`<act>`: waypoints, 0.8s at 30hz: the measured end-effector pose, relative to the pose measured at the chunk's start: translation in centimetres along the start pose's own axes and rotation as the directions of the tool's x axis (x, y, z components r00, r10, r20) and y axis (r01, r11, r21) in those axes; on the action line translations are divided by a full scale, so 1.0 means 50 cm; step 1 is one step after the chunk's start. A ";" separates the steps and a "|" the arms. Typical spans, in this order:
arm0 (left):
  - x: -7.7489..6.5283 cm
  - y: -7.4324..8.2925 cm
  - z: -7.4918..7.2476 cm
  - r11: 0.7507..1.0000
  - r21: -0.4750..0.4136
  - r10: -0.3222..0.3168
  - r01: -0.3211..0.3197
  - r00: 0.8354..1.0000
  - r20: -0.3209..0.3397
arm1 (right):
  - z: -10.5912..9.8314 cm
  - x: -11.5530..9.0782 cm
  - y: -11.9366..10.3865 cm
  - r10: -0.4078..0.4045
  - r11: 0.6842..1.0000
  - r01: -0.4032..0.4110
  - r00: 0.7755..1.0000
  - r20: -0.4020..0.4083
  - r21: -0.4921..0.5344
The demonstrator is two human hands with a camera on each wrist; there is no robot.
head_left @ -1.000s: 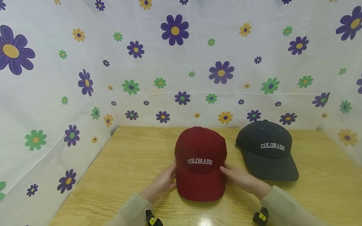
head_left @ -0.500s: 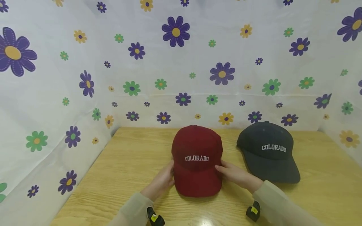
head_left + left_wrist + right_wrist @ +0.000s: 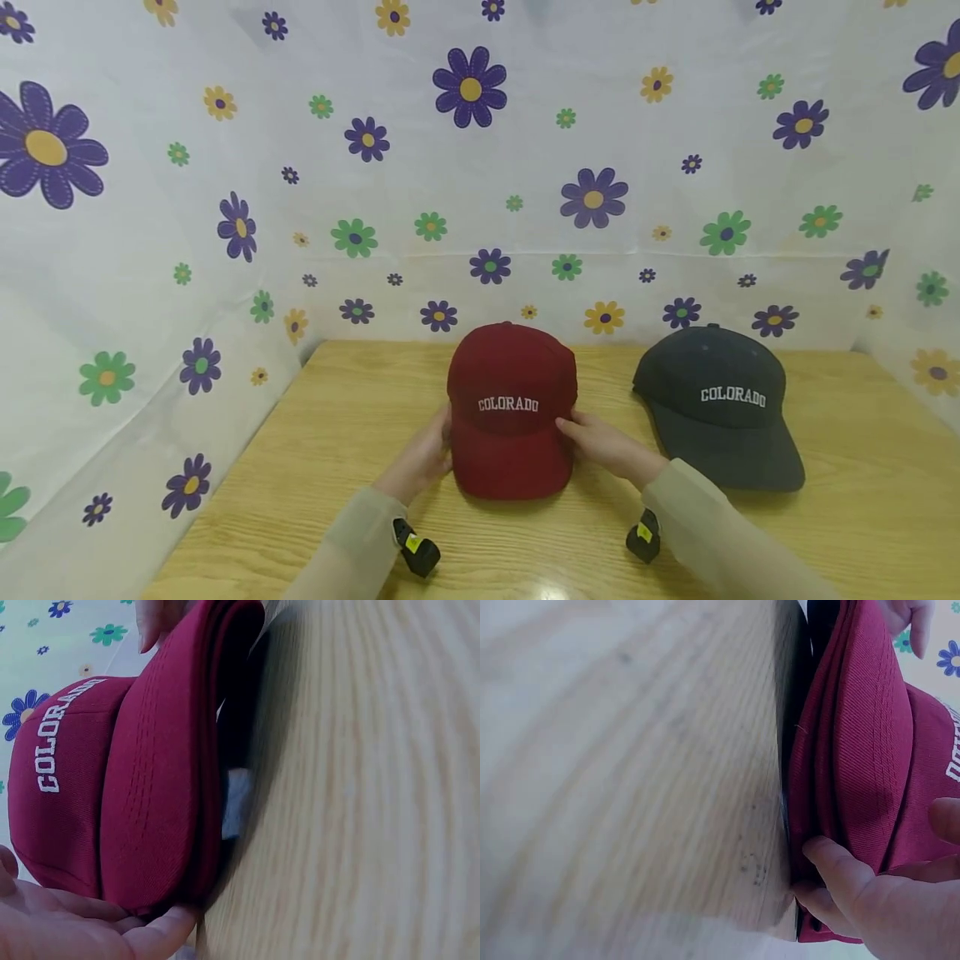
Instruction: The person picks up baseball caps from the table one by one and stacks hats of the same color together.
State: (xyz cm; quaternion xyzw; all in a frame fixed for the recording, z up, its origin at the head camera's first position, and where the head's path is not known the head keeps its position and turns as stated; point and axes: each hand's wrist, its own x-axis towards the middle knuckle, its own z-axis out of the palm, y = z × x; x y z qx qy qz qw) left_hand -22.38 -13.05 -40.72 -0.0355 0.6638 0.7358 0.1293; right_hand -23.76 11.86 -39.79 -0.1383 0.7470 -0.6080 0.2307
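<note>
Dark red baseball caps sit nested in a stack at the middle of the table, brims toward me. Only the top one, lettered COLORADO, shows in the head view; layered brims appear in the left wrist view. My left hand grips the stack's left side, fingers at the brim edge. On the opposite side my right hand holds it, thumb on the front and fingers by the lower brims. Whether the stack's underside fully touches the table I cannot tell.
A dark blue-grey COLORADO cap lies to the right, close to my right forearm. The wooden table ends at a white flowered cloth behind and at both sides. Black wrist cameras hang under both sleeves.
Both hands have moved the red cap stack away from me and a little left, farther from the dark cap. Their hold looks the same; the view has shifted slightly.
</note>
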 end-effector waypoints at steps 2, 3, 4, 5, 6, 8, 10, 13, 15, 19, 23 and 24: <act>0.002 0.001 -0.002 1.000 0.023 -0.004 0.004 1.000 -0.007 | -0.001 0.005 0.000 0.003 1.000 -0.003 1.000 -0.006 0.009; 0.003 0.001 -0.003 0.999 0.040 -0.007 0.007 1.000 -0.010 | -0.001 0.006 0.000 0.002 1.000 -0.002 1.000 -0.002 0.009; 0.004 0.001 -0.004 0.999 0.054 -0.008 0.008 1.000 -0.004 | -0.002 0.007 0.000 0.010 1.000 -0.010 1.000 -0.009 0.011; 0.005 0.000 -0.005 0.998 0.068 -0.009 0.009 1.000 0.004 | -0.003 0.007 0.000 0.014 1.000 -0.014 1.000 -0.012 0.014; 0.006 0.000 -0.005 0.997 0.074 -0.009 0.008 1.000 0.013 | -0.004 0.007 0.001 0.022 1.000 -0.022 1.000 -0.017 0.014; 0.006 0.001 -0.005 0.995 0.100 -0.011 0.007 0.999 0.039 | -0.006 0.005 0.002 0.044 0.999 -0.043 0.998 -0.035 0.027; 0.003 0.004 -0.002 0.989 0.150 -0.013 0.004 0.998 0.055 | -0.009 -0.001 0.003 0.067 0.997 -0.065 0.996 -0.053 0.040; -0.010 0.017 0.008 0.954 0.297 0.026 -0.044 0.998 0.063 | -0.014 -0.022 -0.002 0.073 0.997 -0.075 0.993 -0.088 -0.025; -0.026 0.030 0.019 0.895 0.432 0.092 -0.106 0.994 0.055 | -0.017 -0.042 -0.009 0.036 0.989 -0.052 0.993 -0.116 -0.140; -0.065 0.059 0.049 0.679 0.678 0.291 -0.281 0.951 0.104 | -0.022 -0.087 -0.032 -0.114 0.916 0.035 0.978 -0.176 -0.399; -0.096 0.085 0.081 0.445 0.815 0.398 -0.372 0.897 0.192 | -0.021 -0.119 -0.049 -0.300 0.808 0.132 0.931 -0.208 -0.574; -0.099 0.088 0.087 0.408 0.833 0.408 -0.375 0.890 0.201 | -0.021 -0.123 -0.050 -0.338 0.783 0.146 0.916 -0.217 -0.604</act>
